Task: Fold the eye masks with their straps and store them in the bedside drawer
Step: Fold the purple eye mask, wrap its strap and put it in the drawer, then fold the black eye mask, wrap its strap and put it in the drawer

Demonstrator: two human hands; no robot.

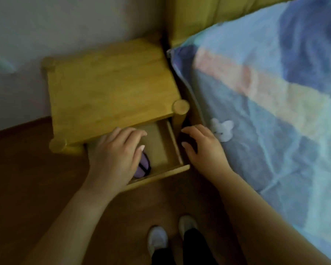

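Beside the bed, a wooden nightstand (111, 87) stands with its drawer (161, 150) pulled open. Inside, at the drawer's left front, a folded purple eye mask (143, 166) is seen, strap wrapped across it, its long axis running front to back. It is covered by the left hand (115, 155), laid flat with fingers spread and nothing gripped. A dark object (188, 142), possibly another mask, is loosely cupped by the right hand (203, 144), just right of the drawer, the nearer hand for the bare right half
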